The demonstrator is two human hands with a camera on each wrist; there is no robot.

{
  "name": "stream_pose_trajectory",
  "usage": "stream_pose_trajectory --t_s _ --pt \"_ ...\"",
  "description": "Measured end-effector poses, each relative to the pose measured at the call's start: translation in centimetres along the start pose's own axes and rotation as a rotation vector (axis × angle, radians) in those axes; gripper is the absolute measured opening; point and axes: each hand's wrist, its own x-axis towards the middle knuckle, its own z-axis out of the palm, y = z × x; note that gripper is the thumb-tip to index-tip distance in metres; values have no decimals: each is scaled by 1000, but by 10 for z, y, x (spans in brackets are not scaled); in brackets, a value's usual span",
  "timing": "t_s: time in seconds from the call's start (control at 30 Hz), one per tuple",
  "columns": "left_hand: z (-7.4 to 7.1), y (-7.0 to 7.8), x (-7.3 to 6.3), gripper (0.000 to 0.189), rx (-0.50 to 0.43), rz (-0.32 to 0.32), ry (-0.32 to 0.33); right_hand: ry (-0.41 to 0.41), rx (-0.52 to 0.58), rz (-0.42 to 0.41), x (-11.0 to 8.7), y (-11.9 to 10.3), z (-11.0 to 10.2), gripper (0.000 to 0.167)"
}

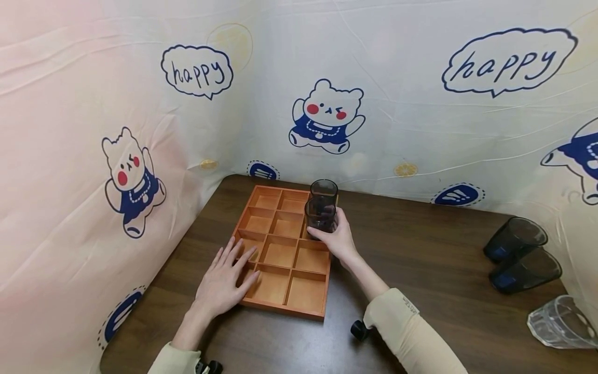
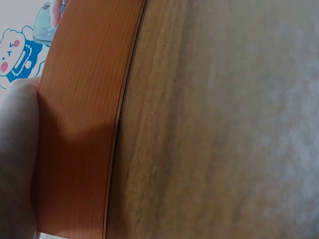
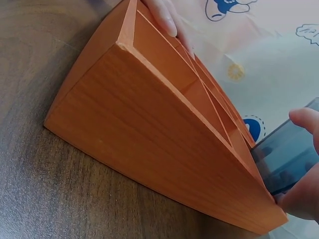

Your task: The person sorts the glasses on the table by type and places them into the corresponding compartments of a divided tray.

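Observation:
A wooden box with several square compartments (image 1: pixel 276 283) lies on the table. My right hand (image 1: pixel 340 238) grips a dark tinted glass (image 1: pixel 320 215) at the box's right column, second row from the back. In the right wrist view, thumb and fingers curl round this glass (image 3: pixel 286 157), its base low between the compartment walls. Just behind it, a second dark glass (image 1: pixel 324 187) stands in the back right corner compartment, partly hidden by the held one. My left hand (image 1: pixel 221 283) rests on the box's left edge, fingers spread over the front left compartments.
On the table's right side are two dark tinted glasses (image 1: pixel 514 239), close together, and a clear faceted glass (image 1: pixel 556 324) nearer me. Behind and to the left of the dark wooden table (image 1: pixel 411 249) hangs a printed cloth (image 1: pixel 397 130).

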Motion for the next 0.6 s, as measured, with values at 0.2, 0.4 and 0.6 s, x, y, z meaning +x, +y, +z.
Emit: stream_pose_trajectory --t_s 0.2,0.4,0.6 --pt "0 1 0 69 1 -1 1 -8 -13 -16 0 0 1 77" --pt "0 0 0 69 7 2 6 -3 -40 -27 1 0 1 76" --pt "1 -1 0 68 7 5 11 -3 -88 -24 1 0 2 76"
